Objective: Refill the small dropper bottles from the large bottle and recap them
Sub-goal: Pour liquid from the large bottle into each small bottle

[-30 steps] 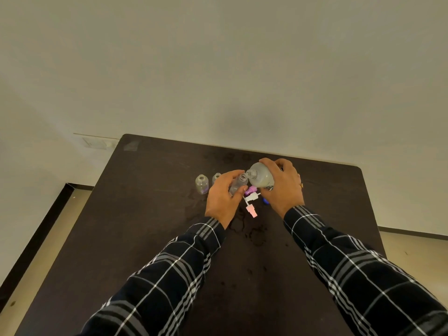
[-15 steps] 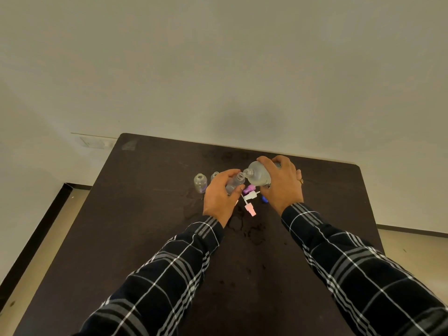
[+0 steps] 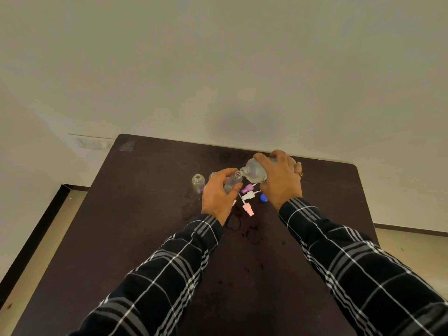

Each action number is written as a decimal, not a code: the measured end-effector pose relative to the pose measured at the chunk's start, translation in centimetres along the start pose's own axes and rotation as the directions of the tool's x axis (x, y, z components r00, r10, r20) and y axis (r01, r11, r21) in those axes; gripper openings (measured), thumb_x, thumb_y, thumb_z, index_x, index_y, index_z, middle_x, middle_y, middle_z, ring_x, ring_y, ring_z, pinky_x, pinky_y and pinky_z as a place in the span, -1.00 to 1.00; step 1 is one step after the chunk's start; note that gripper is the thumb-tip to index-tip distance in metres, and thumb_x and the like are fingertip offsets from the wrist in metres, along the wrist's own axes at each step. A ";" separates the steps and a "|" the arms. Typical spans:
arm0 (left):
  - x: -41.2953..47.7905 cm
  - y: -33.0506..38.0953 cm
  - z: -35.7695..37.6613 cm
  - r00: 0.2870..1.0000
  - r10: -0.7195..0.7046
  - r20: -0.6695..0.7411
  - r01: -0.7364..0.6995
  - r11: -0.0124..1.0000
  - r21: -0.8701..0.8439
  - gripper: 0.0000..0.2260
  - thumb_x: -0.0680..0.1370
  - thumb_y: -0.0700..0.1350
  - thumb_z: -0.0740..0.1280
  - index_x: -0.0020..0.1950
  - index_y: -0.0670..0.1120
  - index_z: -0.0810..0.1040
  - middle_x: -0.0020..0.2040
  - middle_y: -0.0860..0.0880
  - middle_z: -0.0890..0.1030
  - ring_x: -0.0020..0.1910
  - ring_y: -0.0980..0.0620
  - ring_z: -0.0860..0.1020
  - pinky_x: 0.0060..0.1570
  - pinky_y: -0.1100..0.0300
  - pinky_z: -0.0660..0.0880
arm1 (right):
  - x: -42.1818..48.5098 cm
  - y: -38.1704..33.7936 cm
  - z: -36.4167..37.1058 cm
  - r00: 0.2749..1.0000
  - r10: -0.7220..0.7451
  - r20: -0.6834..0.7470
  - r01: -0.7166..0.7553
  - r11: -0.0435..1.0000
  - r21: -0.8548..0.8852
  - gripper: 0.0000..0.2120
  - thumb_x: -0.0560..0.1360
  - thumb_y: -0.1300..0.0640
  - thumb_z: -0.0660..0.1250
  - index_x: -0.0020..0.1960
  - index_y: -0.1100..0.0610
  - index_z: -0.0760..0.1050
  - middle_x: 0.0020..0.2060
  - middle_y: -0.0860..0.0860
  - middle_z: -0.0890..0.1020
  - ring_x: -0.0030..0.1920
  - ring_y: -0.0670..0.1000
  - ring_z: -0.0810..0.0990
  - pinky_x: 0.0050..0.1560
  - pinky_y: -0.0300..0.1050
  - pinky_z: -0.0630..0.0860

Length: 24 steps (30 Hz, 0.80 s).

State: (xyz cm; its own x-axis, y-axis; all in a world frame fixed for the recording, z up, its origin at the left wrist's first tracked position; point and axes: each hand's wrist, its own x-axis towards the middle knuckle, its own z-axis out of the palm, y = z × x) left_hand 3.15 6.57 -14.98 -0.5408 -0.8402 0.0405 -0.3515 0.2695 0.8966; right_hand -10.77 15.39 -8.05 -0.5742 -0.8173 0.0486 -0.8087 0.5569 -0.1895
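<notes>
My right hand [image 3: 281, 183] grips the large clear bottle [image 3: 254, 171], tipped on its side with its open neck pointing left. My left hand [image 3: 218, 195] holds a small uncapped dropper bottle [image 3: 232, 183] tilted toward that neck; the two mouths almost touch. Another small open bottle [image 3: 198, 183] stands upright to the left, and a further one [image 3: 212, 175] is half hidden behind my left hand. Loose caps lie between my hands: a purple cap [image 3: 246, 189], a white dropper cap [image 3: 248, 196], a pink cap [image 3: 249, 209] and a blue cap [image 3: 263, 198].
Everything sits toward the far middle of a dark brown table [image 3: 150, 214]. Wet spill marks [image 3: 242, 226] darken the tabletop just in front of the caps. A pale wall rises right behind the table's far edge, and floor shows at both sides.
Both hands with their bottles have held nearly the same pose; the large bottle has tipped slightly further, with its neck staying at the small bottle's mouth.
</notes>
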 end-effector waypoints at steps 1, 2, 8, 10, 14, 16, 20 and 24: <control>0.0 0.0 0.0 1.000 -0.001 0.000 0.001 1.000 0.002 -0.64 0.51 -0.02 0.45 0.28 0.08 0.51 0.17 0.11 0.57 0.13 0.15 0.55 0.14 0.18 0.52 | 0.0 0.0 0.0 1.000 -0.004 -0.003 0.004 1.000 -0.011 -0.34 0.38 0.00 0.52 0.41 -0.16 0.34 0.31 0.08 0.34 0.37 0.20 0.30 0.40 0.40 0.21; -0.1 0.0 0.0 1.000 -0.001 0.000 0.001 1.000 0.004 -0.64 0.51 -0.02 0.45 0.29 0.08 0.51 0.17 0.11 0.57 0.13 0.15 0.54 0.14 0.18 0.52 | 0.0 -0.1 -0.1 1.000 -0.006 -0.004 0.006 1.000 -0.018 -0.34 0.38 0.00 0.52 0.41 -0.17 0.34 0.31 0.08 0.34 0.37 0.20 0.30 0.40 0.42 0.20; -0.2 0.2 -0.4 1.000 -0.004 -0.001 0.004 1.000 -0.009 -0.66 0.51 -0.04 0.45 0.27 0.04 0.53 0.16 0.09 0.58 0.15 0.13 0.54 0.17 0.07 0.54 | 0.1 -0.4 -0.3 1.000 -0.009 -0.003 0.009 0.998 -0.057 -0.36 0.40 0.04 0.51 0.41 -0.16 0.34 0.32 0.08 0.34 0.38 0.20 0.30 0.39 0.44 0.20; -0.1 0.2 -0.4 1.000 -0.013 0.004 0.013 1.000 -0.007 -0.66 0.52 -0.04 0.44 0.28 0.04 0.52 0.16 0.10 0.57 0.15 0.13 0.54 0.18 0.05 0.54 | 0.1 -0.5 -0.4 1.000 -0.018 0.005 0.018 0.997 -0.077 -0.35 0.41 0.04 0.51 0.41 -0.16 0.33 0.33 0.08 0.33 0.39 0.20 0.29 0.40 0.44 0.19; -0.1 0.1 -0.5 1.000 -0.025 0.007 0.025 1.000 0.001 -0.65 0.52 -0.03 0.44 0.29 0.04 0.52 0.17 0.10 0.57 0.15 0.15 0.54 0.20 0.07 0.53 | 0.3 -0.8 -0.5 1.000 -0.022 0.021 0.024 0.995 -0.099 -0.34 0.41 0.07 0.52 0.42 -0.16 0.31 0.35 0.08 0.31 0.40 0.21 0.29 0.41 0.46 0.16; 0.0 0.1 -0.5 0.999 -0.033 0.006 0.033 0.999 0.000 -0.65 0.52 -0.02 0.44 0.29 0.04 0.52 0.18 0.09 0.57 0.15 0.15 0.54 0.20 0.08 0.53 | 0.4 -0.9 -0.5 0.999 -0.019 0.026 0.022 0.995 -0.098 -0.33 0.41 0.06 0.52 0.42 -0.16 0.31 0.35 0.08 0.31 0.41 0.21 0.29 0.41 0.46 0.16; 0.0 0.1 -0.8 0.999 -0.034 0.003 0.034 0.999 0.013 -0.65 0.52 -0.02 0.44 0.29 0.05 0.52 0.18 0.09 0.57 0.14 0.16 0.53 0.20 0.11 0.52 | 0.4 -1.0 -0.5 0.999 -0.024 0.025 0.027 0.994 -0.104 -0.33 0.41 0.04 0.51 0.42 -0.17 0.30 0.34 0.08 0.30 0.40 0.20 0.28 0.41 0.45 0.15; 0.0 0.2 -0.9 0.999 -0.050 0.013 0.050 0.999 0.013 -0.65 0.53 -0.03 0.44 0.30 0.03 0.51 0.19 0.07 0.57 0.17 0.11 0.54 0.21 0.04 0.53 | 0.5 -1.2 -0.5 0.999 -0.027 0.028 0.030 0.993 -0.110 -0.32 0.40 0.05 0.53 0.43 -0.16 0.31 0.34 0.09 0.32 0.40 0.19 0.29 0.41 0.46 0.14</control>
State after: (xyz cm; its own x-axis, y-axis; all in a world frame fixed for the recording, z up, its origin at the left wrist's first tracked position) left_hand 3.78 6.24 -14.37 -0.5325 -0.8463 -0.0103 -0.3882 0.2334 0.8915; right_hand -10.14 14.41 -7.31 -0.5486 -0.8357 0.0259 -0.8345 0.5454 -0.0789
